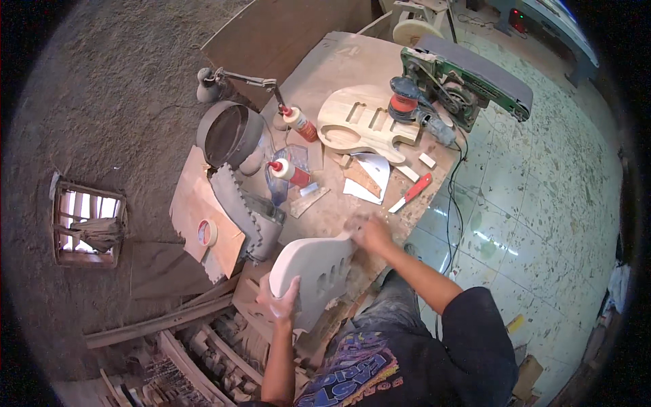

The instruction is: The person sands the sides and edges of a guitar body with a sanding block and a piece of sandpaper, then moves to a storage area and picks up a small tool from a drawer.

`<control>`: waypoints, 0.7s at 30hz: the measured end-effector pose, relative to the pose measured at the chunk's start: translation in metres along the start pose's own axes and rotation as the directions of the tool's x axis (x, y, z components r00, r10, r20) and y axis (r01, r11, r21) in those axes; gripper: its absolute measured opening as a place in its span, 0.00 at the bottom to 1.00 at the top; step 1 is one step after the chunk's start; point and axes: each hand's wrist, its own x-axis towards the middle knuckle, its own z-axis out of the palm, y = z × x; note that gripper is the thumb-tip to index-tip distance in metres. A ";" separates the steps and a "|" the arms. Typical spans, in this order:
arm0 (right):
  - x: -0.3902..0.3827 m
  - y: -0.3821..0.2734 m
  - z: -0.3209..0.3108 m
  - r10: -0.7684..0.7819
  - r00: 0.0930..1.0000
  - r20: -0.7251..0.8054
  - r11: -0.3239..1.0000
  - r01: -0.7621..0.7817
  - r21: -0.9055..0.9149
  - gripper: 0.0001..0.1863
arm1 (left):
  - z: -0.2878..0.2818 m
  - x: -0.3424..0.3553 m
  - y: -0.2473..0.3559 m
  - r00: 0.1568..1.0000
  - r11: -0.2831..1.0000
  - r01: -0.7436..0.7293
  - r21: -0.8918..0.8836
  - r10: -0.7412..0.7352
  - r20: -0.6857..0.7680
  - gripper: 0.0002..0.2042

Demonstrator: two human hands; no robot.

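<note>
A pale guitar-shaped body (308,271) with several holes stands on edge at the table's near side. My left hand (278,298) grips its rounded left end, thumb over the face. My right hand (369,230) is at its upper right end, smeared by motion, so its fingers and anything in them are unclear. Just beyond lie a red-handled blade (417,186), white paper sheets (373,193), and a white glue bottle (288,173) with a red cap.
The worktable (339,51) also carries a wooden guitar body (339,129), orbital sander (403,105), belt sander (468,74), lamp (213,85), round pan (230,132) and tape roll (207,232). Cables (458,203) hang off its right side. Wood offcuts (196,353) lie lower left.
</note>
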 end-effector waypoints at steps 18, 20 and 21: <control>-0.034 -0.020 0.052 0.292 0.915 -0.279 0.838 -0.104 0.535 0.23 | 0.000 -0.014 0.010 0.998 0.999 0.015 -0.051 -0.012 0.060 0.26; -0.040 -0.051 0.037 0.426 0.899 -0.101 0.608 -0.202 0.768 0.24 | 0.001 -0.013 0.012 0.995 0.998 0.058 -0.039 -0.054 0.089 0.26; -0.040 -0.063 0.032 0.408 0.906 -0.111 0.568 -0.157 0.808 0.24 | 0.000 -0.011 0.013 0.996 0.999 0.029 -0.033 -0.027 0.083 0.26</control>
